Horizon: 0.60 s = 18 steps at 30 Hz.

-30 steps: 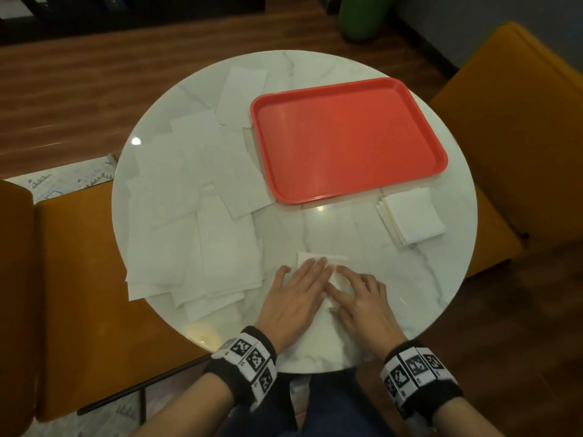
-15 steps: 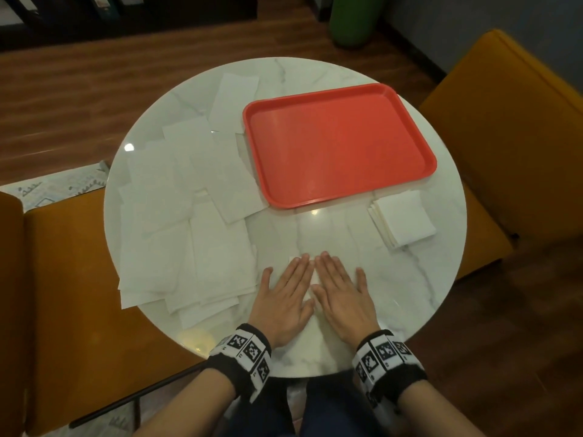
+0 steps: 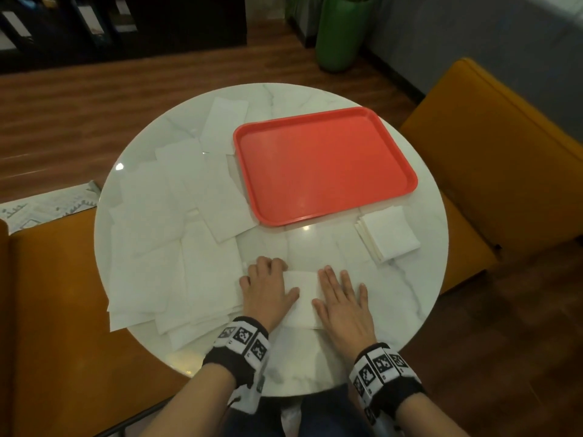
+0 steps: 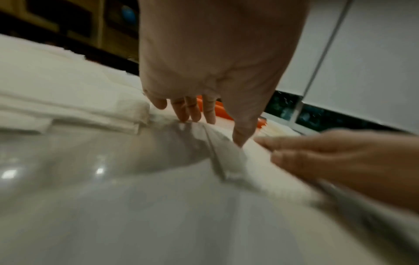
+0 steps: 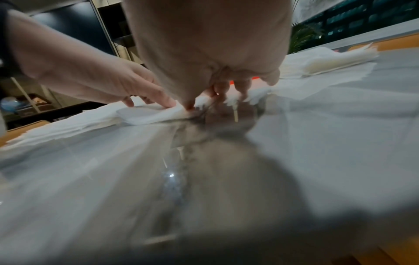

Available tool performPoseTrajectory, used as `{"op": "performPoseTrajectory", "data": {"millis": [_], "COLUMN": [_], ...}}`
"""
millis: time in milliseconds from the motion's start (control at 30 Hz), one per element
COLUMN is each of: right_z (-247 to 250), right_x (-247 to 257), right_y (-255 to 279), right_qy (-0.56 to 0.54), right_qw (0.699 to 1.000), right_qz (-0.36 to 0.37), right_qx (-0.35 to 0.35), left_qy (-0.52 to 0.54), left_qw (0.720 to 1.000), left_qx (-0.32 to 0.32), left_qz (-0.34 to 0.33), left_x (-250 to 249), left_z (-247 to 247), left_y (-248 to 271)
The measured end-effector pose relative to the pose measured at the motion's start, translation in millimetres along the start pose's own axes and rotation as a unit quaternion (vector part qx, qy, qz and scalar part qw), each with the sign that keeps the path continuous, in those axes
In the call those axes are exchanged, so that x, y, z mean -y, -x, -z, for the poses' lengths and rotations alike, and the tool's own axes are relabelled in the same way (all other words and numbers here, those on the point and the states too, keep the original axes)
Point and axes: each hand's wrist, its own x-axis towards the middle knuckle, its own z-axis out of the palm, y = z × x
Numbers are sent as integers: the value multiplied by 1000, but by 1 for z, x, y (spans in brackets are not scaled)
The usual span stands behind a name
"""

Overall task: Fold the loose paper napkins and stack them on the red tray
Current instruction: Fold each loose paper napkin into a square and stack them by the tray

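A folded white napkin (image 3: pixel 304 298) lies flat near the front of the round marble table (image 3: pixel 410 298). My left hand (image 3: pixel 268 288) presses on its left part with straight fingers (image 4: pixel 189 111). My right hand (image 3: pixel 342 298) lies flat on its right part, fingers spread. The red tray (image 3: pixel 325 164) sits bare at the back right. A heap of loose unfolded napkins (image 3: pixel 176 234) covers the table's left half. A small stack of folded napkins (image 3: pixel 389 233) rests on the table, right of my hands and in front of the tray.
Orange upholstered seats stand at the left (image 3: pixel 56 310) and right (image 3: pixel 504 159) of the table. A printed paper (image 3: pixel 47 208) lies on the left seat. A green cylinder (image 3: pixel 339 33) stands on the wooden floor behind.
My two hands, side by side over the napkin half a second ago, have slid apart along it, baring its middle. The head view has tilted slightly.
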Motion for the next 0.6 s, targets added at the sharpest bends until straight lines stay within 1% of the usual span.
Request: {"op": "performPoseTrajectory", "data": {"millis": [67,100,167,200,233,300,333,367,400,433,500,533,600], "right_z": [3,5,8,10,10,15,17,21,27,35,53,61,78], "right_x": [-2,-3,-6,-7,-9,-12,-16,-20,-24,-30,-43,-51,-68], "right_y": [-1,-1,-2,-2,-3,-3,-2,-1,1,2,3,1,-2], "right_qy": [-21,-33,-57,-64,-68,-91,-121,-173,-246,-332,-491,-551,-625], "right_qw": [1000,999,998,998,997,995,991,983,968,942,871,834,780], "right_qz": [3,4,10,15,20,35,44,48,46,35,-7,-21,-33], "right_qx": [3,3,4,4,4,-8,-19,-27,-33,-36,-29,-24,-18], "left_qy": [46,52,67,94,137,235,274,313,357,401,472,495,524], "left_qw": [998,996,994,991,985,963,953,941,926,908,875,864,847], "left_qx": [33,50,72,82,95,114,115,113,112,111,101,95,88], "left_qz": [40,47,43,42,46,61,63,59,53,45,25,15,-1], "left_x": [-3,-5,-9,-11,-13,-17,-20,-24,-29,-37,-53,-62,-78], "left_z": [7,10,12,13,13,13,14,16,19,24,34,39,46], "left_y": [-8,-10,-13,-13,-13,-13,-12,-11,-11,-10,-9,-10,-12]}}
